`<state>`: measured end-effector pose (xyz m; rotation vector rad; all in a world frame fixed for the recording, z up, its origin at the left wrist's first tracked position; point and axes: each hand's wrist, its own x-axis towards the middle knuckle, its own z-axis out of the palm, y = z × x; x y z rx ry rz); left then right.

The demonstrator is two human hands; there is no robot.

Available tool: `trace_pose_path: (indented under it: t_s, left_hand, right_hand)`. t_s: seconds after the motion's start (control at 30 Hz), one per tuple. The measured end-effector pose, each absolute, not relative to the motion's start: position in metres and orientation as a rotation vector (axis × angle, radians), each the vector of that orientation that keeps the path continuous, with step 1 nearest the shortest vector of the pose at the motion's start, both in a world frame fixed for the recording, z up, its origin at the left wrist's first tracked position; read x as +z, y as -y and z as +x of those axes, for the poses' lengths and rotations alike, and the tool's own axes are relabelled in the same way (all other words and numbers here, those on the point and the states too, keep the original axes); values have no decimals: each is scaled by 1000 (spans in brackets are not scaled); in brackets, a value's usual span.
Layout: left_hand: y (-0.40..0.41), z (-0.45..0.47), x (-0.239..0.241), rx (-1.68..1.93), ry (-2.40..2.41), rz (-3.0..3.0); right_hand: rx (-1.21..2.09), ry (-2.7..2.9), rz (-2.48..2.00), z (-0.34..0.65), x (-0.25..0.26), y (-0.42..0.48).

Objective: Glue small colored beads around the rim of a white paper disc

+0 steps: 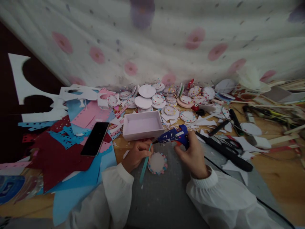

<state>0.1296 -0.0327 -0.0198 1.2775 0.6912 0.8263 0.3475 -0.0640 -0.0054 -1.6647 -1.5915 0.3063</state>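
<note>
Held in my right hand is a blue hot glue gun, its nozzle pointing left. My left hand pinches the upper end of a narrow teal paper strip, which hangs down toward me. The nozzle tip is close to that pinched end; whether they touch I cannot tell. Just right of the strip, a round white disc with a pink and blue decorated rim lies on the grey mat. An open white box stands right behind my hands.
A black phone rests on coloured paper sheets at left. Stacks of decorated discs line the back by the curtain. At right are scissors, a long black tool, wooden sticks and a black cord.
</note>
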Motion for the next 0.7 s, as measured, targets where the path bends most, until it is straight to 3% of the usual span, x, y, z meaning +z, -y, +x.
trace_pose_path:
  t_s: [0.7]
  left_hand:
    - [13,105,9,181,-338,1590]
  right_hand:
    - [300,1689,-1491,359,1,62]
